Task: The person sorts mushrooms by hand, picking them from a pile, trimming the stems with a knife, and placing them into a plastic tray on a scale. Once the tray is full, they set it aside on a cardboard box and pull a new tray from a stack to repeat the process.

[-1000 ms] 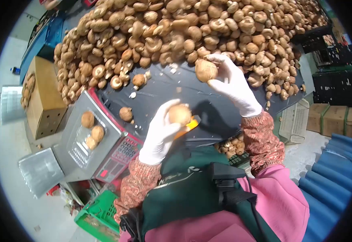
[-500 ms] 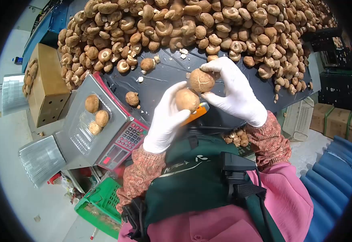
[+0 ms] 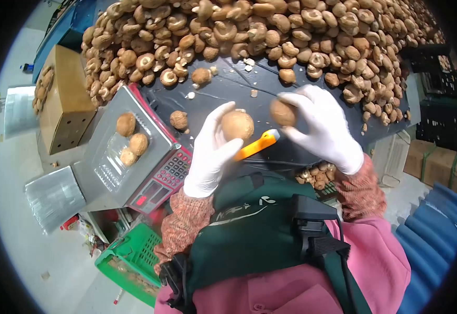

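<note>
My left hand (image 3: 210,152), in a white glove, is closed round a round brown mushroom (image 3: 238,125). Across from it, my gloved right hand (image 3: 320,123) pinches another mushroom (image 3: 283,113) between thumb and fingers. A gap separates the two mushrooms. An orange-handled cutter (image 3: 260,145) shows beside my left thumb, slanting up to the right between the hands; its near end is hidden by the hand. A single mushroom (image 3: 178,120) lies on the dark table left of my left hand.
A big heap of mushrooms (image 3: 228,29) spans the table's far side. To the left, a red-edged scale (image 3: 110,178) carries a clear tray with 3 mushrooms (image 3: 138,144). Beyond stand a cardboard box (image 3: 76,102) and stacked clear trays (image 3: 53,199). A green crate (image 3: 147,246) sits below.
My hands have drawn apart, separating the two mushrooms that were close together. The right hand's mushroom has moved right and turned its cracked top out of sight. The view has shifted slightly.
</note>
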### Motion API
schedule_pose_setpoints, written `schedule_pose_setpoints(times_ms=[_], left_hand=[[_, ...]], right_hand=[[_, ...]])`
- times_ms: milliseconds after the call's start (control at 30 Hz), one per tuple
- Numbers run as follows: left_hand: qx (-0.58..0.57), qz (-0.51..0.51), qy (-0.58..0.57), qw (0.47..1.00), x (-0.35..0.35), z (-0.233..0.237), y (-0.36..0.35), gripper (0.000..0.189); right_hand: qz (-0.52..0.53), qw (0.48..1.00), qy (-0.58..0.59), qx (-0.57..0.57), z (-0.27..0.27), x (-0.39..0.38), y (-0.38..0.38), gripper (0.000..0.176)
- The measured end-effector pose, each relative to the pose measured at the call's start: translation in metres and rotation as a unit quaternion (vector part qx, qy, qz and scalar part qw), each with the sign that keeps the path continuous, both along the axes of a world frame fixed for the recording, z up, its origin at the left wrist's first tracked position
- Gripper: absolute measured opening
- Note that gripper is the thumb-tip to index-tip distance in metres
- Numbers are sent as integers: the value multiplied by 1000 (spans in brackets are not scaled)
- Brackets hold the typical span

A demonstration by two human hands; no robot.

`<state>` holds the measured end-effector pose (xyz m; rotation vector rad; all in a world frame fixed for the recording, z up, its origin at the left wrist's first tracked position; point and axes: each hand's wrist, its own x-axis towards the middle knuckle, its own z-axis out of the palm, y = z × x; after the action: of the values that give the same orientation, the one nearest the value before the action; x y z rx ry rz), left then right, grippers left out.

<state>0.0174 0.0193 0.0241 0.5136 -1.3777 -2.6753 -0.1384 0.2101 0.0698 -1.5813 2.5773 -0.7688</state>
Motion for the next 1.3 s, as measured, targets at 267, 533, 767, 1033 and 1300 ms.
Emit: schedule_pose_setpoints(times_ms=[267, 533, 767, 1033, 1300], left_hand=[[-355, 253, -59, 898, 53, 11, -42, 58], [-533, 423, -171, 712, 118, -23, -148, 45], [-589, 281, -271, 708, 128, -61, -175, 54], [-587, 350, -290, 670, 118, -17, -146, 51], [-645, 298, -87, 698, 35, -16, -50, 55]], right_hand=[[-64, 885, 3, 462, -49, 8, 166, 42], [-39, 939, -88, 329, -56, 29, 111, 53], [-81, 969, 15, 233, -80, -17, 83, 43], [-311, 927, 210, -14, -116, -108, 40, 58], [-451, 868, 209, -3, -158, -132, 40, 64]])
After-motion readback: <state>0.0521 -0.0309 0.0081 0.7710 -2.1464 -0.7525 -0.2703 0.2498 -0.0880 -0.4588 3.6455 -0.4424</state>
